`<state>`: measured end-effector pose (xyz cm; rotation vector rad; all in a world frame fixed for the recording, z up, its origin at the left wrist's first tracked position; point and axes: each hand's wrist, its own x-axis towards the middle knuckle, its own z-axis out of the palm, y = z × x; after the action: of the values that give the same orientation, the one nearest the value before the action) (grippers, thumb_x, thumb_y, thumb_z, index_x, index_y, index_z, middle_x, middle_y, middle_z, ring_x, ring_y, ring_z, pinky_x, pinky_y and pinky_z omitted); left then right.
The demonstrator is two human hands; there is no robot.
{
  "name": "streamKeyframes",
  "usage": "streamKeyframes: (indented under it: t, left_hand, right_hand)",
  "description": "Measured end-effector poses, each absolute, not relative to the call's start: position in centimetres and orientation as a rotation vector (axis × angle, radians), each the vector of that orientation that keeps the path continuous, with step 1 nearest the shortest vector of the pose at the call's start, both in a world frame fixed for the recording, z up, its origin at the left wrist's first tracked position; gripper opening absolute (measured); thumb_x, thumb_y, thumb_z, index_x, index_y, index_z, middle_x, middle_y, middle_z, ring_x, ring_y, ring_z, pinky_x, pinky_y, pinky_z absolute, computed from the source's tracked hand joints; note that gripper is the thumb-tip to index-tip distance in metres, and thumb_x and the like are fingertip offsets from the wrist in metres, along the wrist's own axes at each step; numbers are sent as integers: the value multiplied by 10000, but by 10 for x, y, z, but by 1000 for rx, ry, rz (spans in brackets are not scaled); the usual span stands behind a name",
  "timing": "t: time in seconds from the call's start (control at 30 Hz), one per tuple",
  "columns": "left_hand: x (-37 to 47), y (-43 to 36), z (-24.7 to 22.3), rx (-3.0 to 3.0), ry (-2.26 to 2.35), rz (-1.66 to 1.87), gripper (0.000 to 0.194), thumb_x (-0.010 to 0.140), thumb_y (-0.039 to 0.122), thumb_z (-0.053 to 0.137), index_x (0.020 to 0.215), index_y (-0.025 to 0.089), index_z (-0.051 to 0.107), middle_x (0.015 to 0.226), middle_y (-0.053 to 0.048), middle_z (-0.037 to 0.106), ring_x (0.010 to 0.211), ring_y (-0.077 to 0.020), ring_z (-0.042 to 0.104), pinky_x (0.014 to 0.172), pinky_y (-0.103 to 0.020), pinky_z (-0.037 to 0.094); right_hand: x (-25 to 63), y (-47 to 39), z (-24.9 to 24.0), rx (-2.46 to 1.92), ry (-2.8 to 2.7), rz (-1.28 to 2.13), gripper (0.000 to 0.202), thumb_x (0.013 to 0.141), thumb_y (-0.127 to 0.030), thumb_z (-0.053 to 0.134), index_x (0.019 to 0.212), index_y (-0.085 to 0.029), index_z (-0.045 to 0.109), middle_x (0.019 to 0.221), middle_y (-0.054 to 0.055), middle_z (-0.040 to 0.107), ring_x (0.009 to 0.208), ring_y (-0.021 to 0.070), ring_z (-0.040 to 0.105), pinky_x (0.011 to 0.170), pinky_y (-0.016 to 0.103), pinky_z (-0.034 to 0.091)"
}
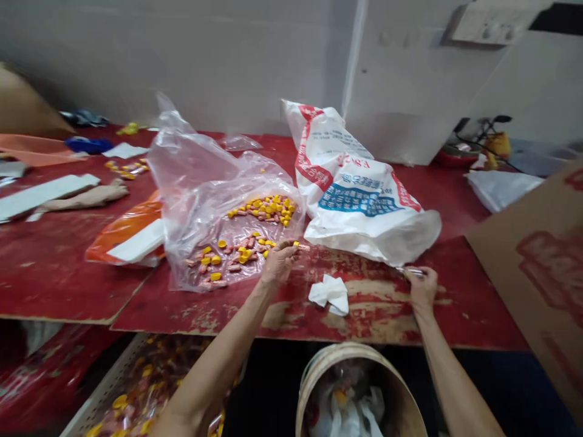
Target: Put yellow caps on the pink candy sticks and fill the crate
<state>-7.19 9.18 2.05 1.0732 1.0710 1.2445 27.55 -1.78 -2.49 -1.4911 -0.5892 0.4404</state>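
Observation:
My left hand (281, 262) is closed on a small pink piece with a yellow cap (300, 246), just off the right edge of the clear plastic bag (195, 161). On that bag lie several pink pieces with yellow caps (268, 209). My right hand (423, 286) pinches a thin, shiny metallic tool (413, 271) near the lower edge of the white printed sack (359, 200). Between my hands a crumpled white tissue (330, 294) rests on the red tabletop (291, 312).
Below the table edge stand a round bin (305, 388) with waste and, at left, a crate (107, 382) of yellow-capped pieces. A cardboard box (532, 273) is at right. An orange bag (118, 233) lies left.

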Motion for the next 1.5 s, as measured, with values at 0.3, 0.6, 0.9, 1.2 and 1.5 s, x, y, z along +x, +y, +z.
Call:
streamKeyframes:
  t: [0.3,0.6,0.9,1.2,1.5]
  left_hand:
    - [2,-1,40,599,712,1042,351,525,211,766,823,144,592,686,-19,677,600,-125,625,563,-225,427]
    - [13,-27,31,559,758,1164,380,484,270,816,773,159,596,722,30,616,590,-92,589,601,-238,456]
    - [11,-48,34,924,846,1030,211,696,336,661,829,185,724,764,-19,652,642,-115,540,591,-225,428]
    - [13,-45,24,1502,891,1082,281,791,177,468,904,233,719,759,-20,606,725,-153,527,707,-269,434]
    - [-12,-14,18,2172,1151,1007,246,839,173,481,984,187,680,1042,-108,630,996,-236,522,886,-390,409]
  right_hand:
    - [207,-59,14,-1213,-844,918,418,624,-374,726,868,-201,434,921,31,619,661,125,553,636,278,466]
    - [163,-79,33,-1340,-1366,707,243,821,-375,619,981,-193,623,997,55,585,936,185,556,825,319,453]
    - [150,-82,40,-1377,-1567,470,225,867,-359,550,1013,-208,630,993,61,594,929,186,557,806,317,466]
    - [149,-81,34,-1395,-1510,576,255,857,-371,560,1027,-201,645,991,54,618,920,183,572,796,301,461]
    - [224,-55,28,-1972,-2291,297,224,886,-269,443,897,-157,638,840,71,593,762,174,552,693,267,408]
